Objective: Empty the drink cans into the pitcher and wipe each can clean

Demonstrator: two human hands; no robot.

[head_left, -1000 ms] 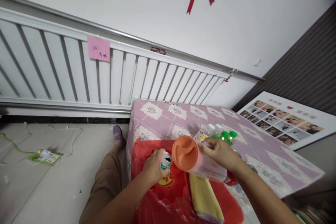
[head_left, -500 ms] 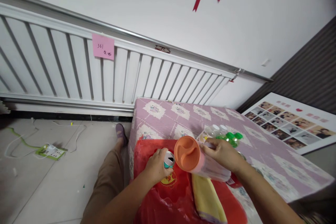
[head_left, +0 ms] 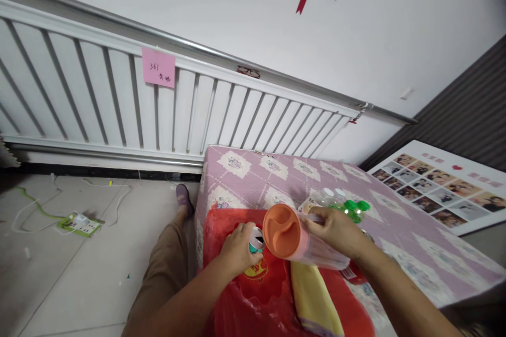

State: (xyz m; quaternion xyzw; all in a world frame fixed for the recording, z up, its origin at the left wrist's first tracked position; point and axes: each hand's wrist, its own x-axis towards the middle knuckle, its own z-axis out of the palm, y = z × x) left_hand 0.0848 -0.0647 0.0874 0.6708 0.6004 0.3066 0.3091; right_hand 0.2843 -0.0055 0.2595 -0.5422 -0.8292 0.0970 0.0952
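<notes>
My left hand (head_left: 239, 250) is wrapped round an opened drink can (head_left: 256, 239) with a silver top and teal side, held over the red plastic sheet (head_left: 272, 305). My right hand (head_left: 334, 227) grips the handle of a clear pitcher (head_left: 322, 257). The pitcher lies tilted on its side in the air, its orange lid (head_left: 282, 231) facing left, close beside the can's top. Whether any liquid is passing between them cannot be made out. Below the pitcher, a folded yellow cloth (head_left: 315, 300) rests on the red sheet.
Bottles with white caps (head_left: 327, 195) and green caps (head_left: 350, 205) stand on the purple patterned bed cover (head_left: 292, 168). A red item (head_left: 353, 273) lies behind the pitcher. A white radiator (head_left: 221, 110) runs along the wall. A power strip (head_left: 81, 224) with cables lies on the floor.
The view has shifted slightly. Both hands keep hold of the can and the pitcher, with hardly any movement relative to each other.
</notes>
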